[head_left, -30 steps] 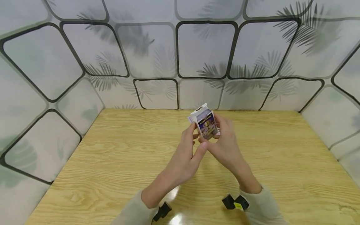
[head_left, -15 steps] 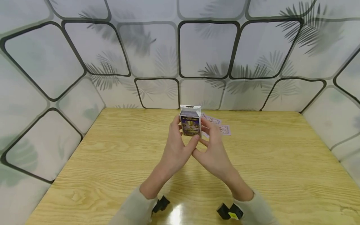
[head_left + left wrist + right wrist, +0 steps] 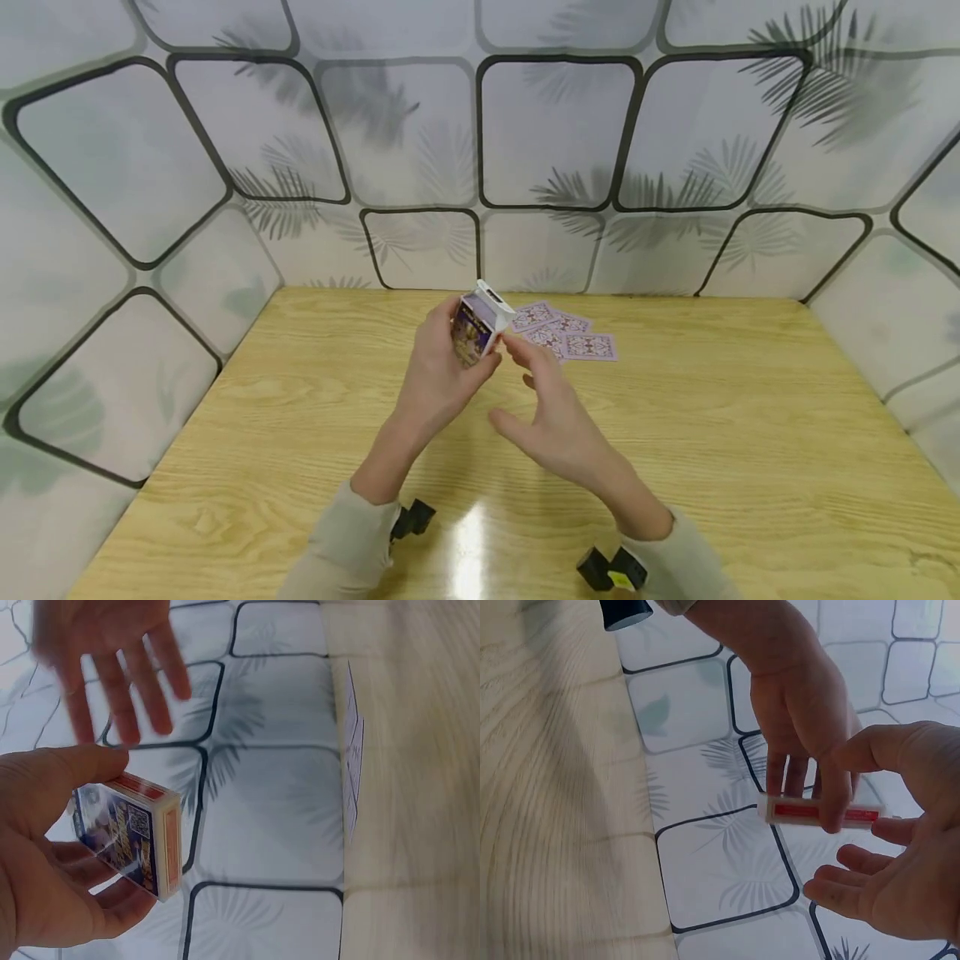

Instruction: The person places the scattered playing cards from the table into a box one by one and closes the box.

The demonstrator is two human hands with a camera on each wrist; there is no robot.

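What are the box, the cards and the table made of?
Box: probably printed card, slightly glossy, with a thin folded flap. Cards: maybe paper or plastic; they look thin and flat, finish too small to tell. Table: wood or wood-look, shiny, with grain and bright glare.

Head view, dial centred on the card box [image 3: 474,331], which sits in the left hand [image 3: 433,373] above the table [image 3: 292,450]. Left hand: between 7 and 8 o'clock. Right hand [image 3: 557,425]: between 4 and 5 o'clock, just beside the box. Playing cards [image 3: 564,327]: at 3 o'clock, overlapping, on the table near its far edge. Backdrop [image 3: 555,137]: at 12 o'clock, behind the table, its sides continuing at 9 and 3 o'clock.
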